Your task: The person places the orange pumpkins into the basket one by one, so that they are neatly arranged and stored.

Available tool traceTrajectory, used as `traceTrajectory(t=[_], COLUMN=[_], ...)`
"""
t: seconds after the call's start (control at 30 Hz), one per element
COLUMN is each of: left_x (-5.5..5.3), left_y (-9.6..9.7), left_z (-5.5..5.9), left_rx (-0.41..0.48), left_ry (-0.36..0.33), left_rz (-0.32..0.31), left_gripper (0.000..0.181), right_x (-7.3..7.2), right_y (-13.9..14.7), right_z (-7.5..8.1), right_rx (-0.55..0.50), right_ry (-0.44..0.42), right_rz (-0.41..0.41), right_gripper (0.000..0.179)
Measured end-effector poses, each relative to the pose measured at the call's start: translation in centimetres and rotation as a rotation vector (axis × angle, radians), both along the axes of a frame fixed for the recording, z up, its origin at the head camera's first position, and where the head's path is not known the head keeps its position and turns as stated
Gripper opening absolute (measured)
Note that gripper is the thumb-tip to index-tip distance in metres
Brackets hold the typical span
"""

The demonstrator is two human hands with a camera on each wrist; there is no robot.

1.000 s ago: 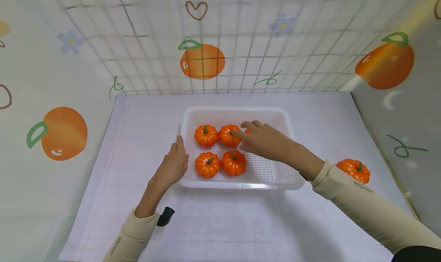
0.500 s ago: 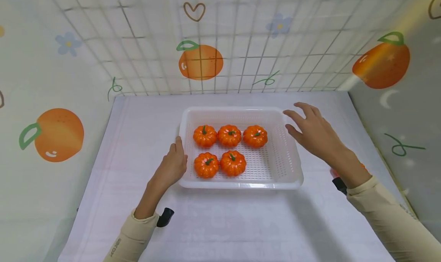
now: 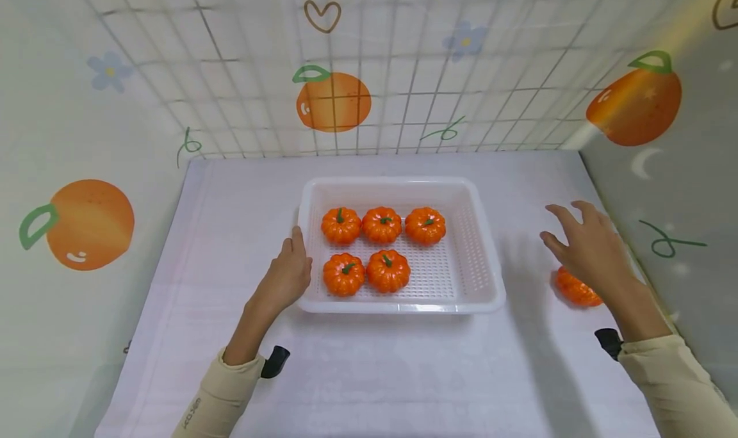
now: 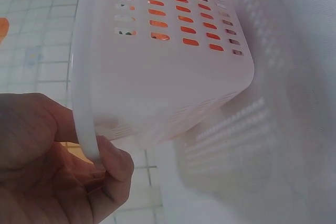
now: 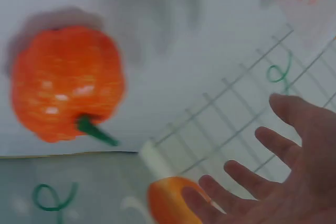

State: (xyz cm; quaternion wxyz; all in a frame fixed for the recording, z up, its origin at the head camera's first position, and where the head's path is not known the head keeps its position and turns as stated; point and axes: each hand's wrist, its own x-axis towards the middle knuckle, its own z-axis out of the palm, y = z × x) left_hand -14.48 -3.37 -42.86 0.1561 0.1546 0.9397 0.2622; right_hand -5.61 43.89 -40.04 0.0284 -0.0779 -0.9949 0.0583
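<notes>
A white perforated plastic basket (image 3: 403, 307) stands mid-table with several small orange pumpkins (image 3: 388, 271) in it, three along the back and two in front. My left hand (image 3: 286, 273) grips the basket's left rim; in the left wrist view the thumb and fingers (image 4: 116, 163) pinch the rim from both sides. Over at the right, my right hand (image 3: 594, 249) hovers with spread fingers and holds nothing. A lone pumpkin (image 3: 576, 289) lies on the table below it, partly hidden by the hand. The right wrist view shows this pumpkin (image 5: 68, 85) with its green stem, apart from the fingers.
A pale cloth covers the table (image 3: 369, 367). Behind it rises a white wire grid (image 3: 403, 73) against a printed sheet with oranges and flowers. A grey side panel (image 3: 686, 246) borders the table on the right.
My right hand has left the pumpkin at the basket's back right and moved right, over toward the lone pumpkin. The left hand stays on the rim.
</notes>
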Motion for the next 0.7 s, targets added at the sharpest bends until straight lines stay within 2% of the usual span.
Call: traceTrajectory(t=[0.13, 0.3, 0.47, 0.7], left_x=[0.0, -0.1, -0.1, -0.1], left_y=[0.0, 0.1, 0.0, 0.0], left_z=[-0.1, -0.2, 0.0, 0.1], left_rx=[0.000, -0.010, -0.010, -0.019], left_ry=[0.005, -0.002, -0.006, -0.010], left_rz=[-0.004, -0.004, -0.006, -0.006], left_gripper=[0.067, 0.068, 0.067, 0.068], right_x=[1.4, 3.2, 4.7, 5.8], right_y=[1.8, 3.5, 4.6, 5.3], right_z=[-1.1, -2.3, -3.4, -4.7], right_rx=[-0.041, -0.118, -0.138, -0.164], right_ry=[-0.065, -0.151, -0.206, -0.246], right_rz=[-0.040, -0.109, -0.144, -0.142], right_gripper=[0.062, 0.084, 0.097, 0.093])
